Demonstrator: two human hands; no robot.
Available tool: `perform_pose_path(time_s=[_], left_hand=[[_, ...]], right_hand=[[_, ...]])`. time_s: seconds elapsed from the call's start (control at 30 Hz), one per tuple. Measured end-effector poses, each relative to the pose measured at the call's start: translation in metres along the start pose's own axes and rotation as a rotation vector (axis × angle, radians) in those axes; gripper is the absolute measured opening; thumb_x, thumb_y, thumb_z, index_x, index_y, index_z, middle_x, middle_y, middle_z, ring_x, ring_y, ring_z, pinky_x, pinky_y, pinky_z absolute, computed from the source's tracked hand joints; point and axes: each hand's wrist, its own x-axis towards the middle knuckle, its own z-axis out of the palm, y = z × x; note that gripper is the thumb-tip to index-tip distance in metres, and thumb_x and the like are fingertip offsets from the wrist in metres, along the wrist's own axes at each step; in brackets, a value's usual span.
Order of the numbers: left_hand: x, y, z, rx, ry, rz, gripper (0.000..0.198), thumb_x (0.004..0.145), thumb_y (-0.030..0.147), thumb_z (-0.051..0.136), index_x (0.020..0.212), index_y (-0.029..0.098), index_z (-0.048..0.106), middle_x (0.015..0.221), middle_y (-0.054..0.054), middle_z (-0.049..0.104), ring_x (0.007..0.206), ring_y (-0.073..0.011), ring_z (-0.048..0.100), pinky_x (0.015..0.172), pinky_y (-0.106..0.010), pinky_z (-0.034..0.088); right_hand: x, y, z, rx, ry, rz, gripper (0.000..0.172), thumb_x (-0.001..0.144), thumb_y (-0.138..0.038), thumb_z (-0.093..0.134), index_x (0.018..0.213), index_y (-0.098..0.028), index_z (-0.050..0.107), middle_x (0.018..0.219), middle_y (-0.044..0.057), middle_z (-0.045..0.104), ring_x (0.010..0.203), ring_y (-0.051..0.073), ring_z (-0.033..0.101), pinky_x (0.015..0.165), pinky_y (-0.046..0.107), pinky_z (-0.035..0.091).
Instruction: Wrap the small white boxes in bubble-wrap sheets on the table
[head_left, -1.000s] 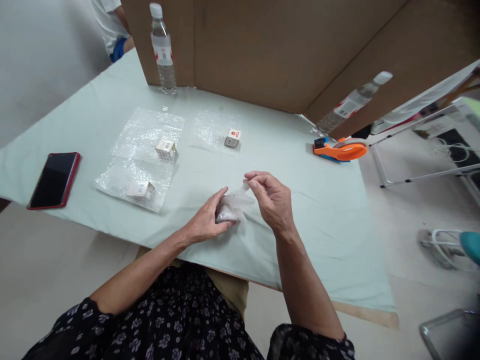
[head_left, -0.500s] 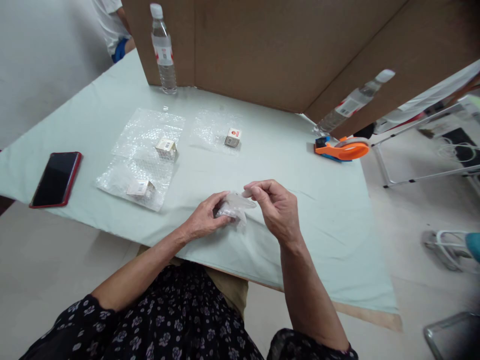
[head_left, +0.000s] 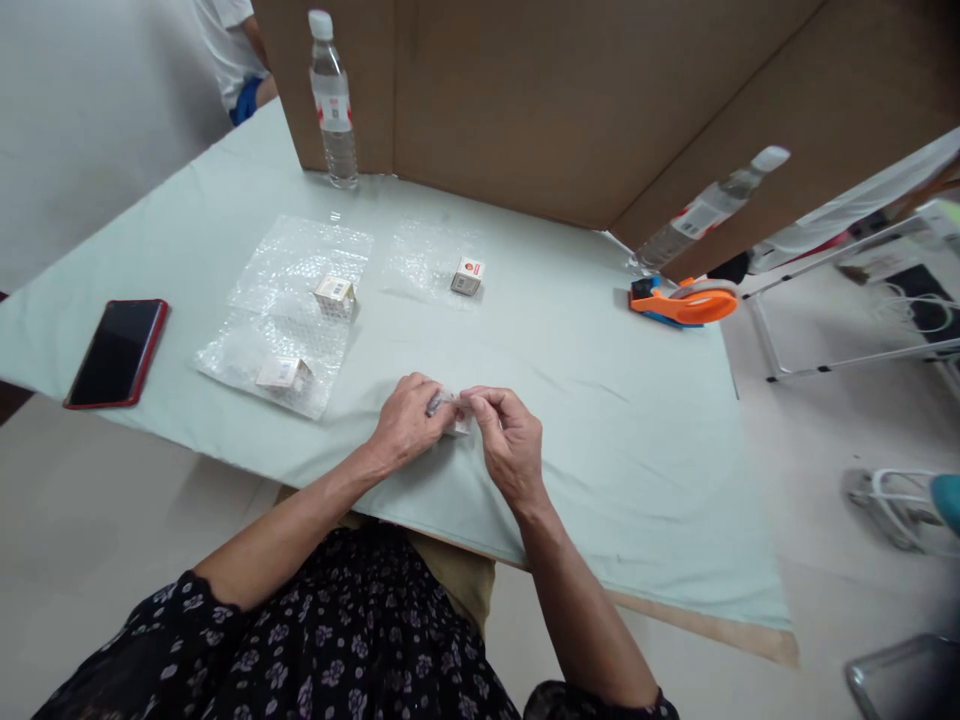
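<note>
A small packet wrapped in clear bubble wrap (head_left: 459, 424) rests near the front edge of the table, mostly covered by fingers. My left hand (head_left: 411, 422) is closed round its left side. The fingertips of my right hand (head_left: 511, 438) pinch the film at its upper right; whether a strip of tape is also between them I cannot make out. Farther off, a small printed box (head_left: 466, 276) sits on a bubble wrap sheet (head_left: 412, 245). To the left, two more small boxes, an upper one (head_left: 334, 296) and a lower one (head_left: 283, 375), lie on bubble wrap (head_left: 289, 250).
An orange tape dispenser (head_left: 686, 302) stands at the right edge. A water bottle (head_left: 333, 110) stands upright at the back, and another bottle (head_left: 701, 218) appears tilted before the brown cardboard panel (head_left: 510, 110). A phone (head_left: 116, 352) lies far left. A person's sleeve (head_left: 225, 50) shows behind.
My right hand has moved left and slightly down, up against my left hand. Loose film that stuck out between the hands is now pressed down on the packet. The left hand has turned over it.
</note>
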Motion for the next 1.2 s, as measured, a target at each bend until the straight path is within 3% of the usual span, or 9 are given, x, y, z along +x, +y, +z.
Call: perform_pose_path(time_s=[0.07,0.17,0.33,0.4,0.5,0.67,0.77,0.97,1.2], left_hand=[[0.000,-0.005,0.004,-0.081,0.046,-0.023,0.023,0.088,0.032,0.056,0.101,0.016,0.067,0.102,-0.010,0.066,0.099,-0.0231,0.059,0.093,-0.038,0.048],[-0.004,-0.014,0.002,-0.266,-0.019,-0.069,0.047,0.085,0.032,0.059,0.128,0.013,0.057,0.118,-0.013,0.064,0.097,-0.0217,0.062,0.089,-0.037,0.053],[-0.015,-0.028,-0.006,-0.204,-0.090,0.169,0.083,0.067,0.020,0.066,0.147,0.014,0.041,0.145,-0.017,0.050,0.130,-0.0329,0.049,0.112,-0.050,0.041],[-0.016,-0.031,-0.005,-0.180,-0.064,0.236,0.082,0.068,0.017,0.063,0.148,0.016,0.041,0.147,-0.016,0.049,0.138,-0.0338,0.042,0.117,-0.053,0.033],[-0.013,-0.030,-0.004,-0.265,-0.090,0.229,0.078,0.072,0.016,0.059,0.148,0.017,0.041,0.141,-0.015,0.054,0.131,-0.0294,0.050,0.114,-0.048,0.039],[-0.003,-0.020,-0.013,-0.440,-0.217,0.018,0.082,0.078,0.028,0.061,0.154,0.014,0.031,0.111,-0.009,0.066,0.095,-0.0205,0.063,0.088,-0.035,0.052],[0.000,-0.017,-0.017,-0.353,-0.189,-0.107,0.074,0.083,0.035,0.058,0.151,0.012,0.038,0.098,-0.006,0.067,0.083,-0.0186,0.061,0.080,-0.034,0.051],[0.004,-0.019,-0.009,-0.257,-0.037,-0.116,0.064,0.087,0.034,0.055,0.146,0.011,0.047,0.119,-0.013,0.066,0.096,-0.0213,0.061,0.091,-0.037,0.051],[0.006,-0.023,-0.004,-0.309,-0.011,-0.087,0.060,0.086,0.031,0.055,0.143,0.012,0.049,0.116,-0.012,0.067,0.100,-0.0219,0.061,0.095,-0.039,0.050]], right_hand=[[0.000,0.003,0.005,-0.026,0.017,-0.036,0.015,0.098,-0.030,0.055,0.094,-0.021,0.067,0.086,0.003,0.073,0.079,0.016,0.068,0.076,0.030,0.055],[0.000,0.007,0.010,-0.044,0.031,-0.067,0.016,0.099,-0.029,0.054,0.093,-0.022,0.067,0.081,0.001,0.072,0.073,0.014,0.067,0.073,0.029,0.054],[-0.007,0.010,0.010,-0.073,0.025,-0.080,0.013,0.098,-0.028,0.056,0.094,-0.023,0.067,0.087,0.001,0.075,0.080,0.016,0.070,0.076,0.029,0.055],[-0.008,0.009,0.008,-0.084,0.008,-0.083,0.013,0.098,-0.028,0.055,0.094,-0.023,0.067,0.092,0.002,0.075,0.085,0.017,0.071,0.079,0.030,0.056],[-0.005,0.006,0.003,-0.119,-0.012,-0.087,0.014,0.098,-0.028,0.055,0.094,-0.024,0.067,0.095,0.003,0.076,0.088,0.018,0.071,0.081,0.032,0.056],[0.008,0.007,0.000,-0.225,-0.030,-0.096,0.016,0.098,-0.032,0.054,0.093,-0.025,0.069,0.094,0.003,0.076,0.090,0.020,0.070,0.085,0.035,0.052],[0.015,0.015,0.007,-0.251,-0.059,-0.062,0.018,0.097,-0.034,0.054,0.091,-0.024,0.068,0.090,0.003,0.075,0.085,0.020,0.068,0.083,0.036,0.051],[0.026,0.032,0.018,-0.279,-0.085,-0.018,0.021,0.095,-0.036,0.051,0.086,-0.023,0.065,0.083,0.002,0.073,0.078,0.019,0.065,0.078,0.033,0.049],[0.030,0.038,0.018,-0.308,-0.114,-0.045,0.019,0.094,-0.036,0.051,0.084,-0.024,0.063,0.082,0.002,0.072,0.079,0.020,0.063,0.080,0.033,0.047]])
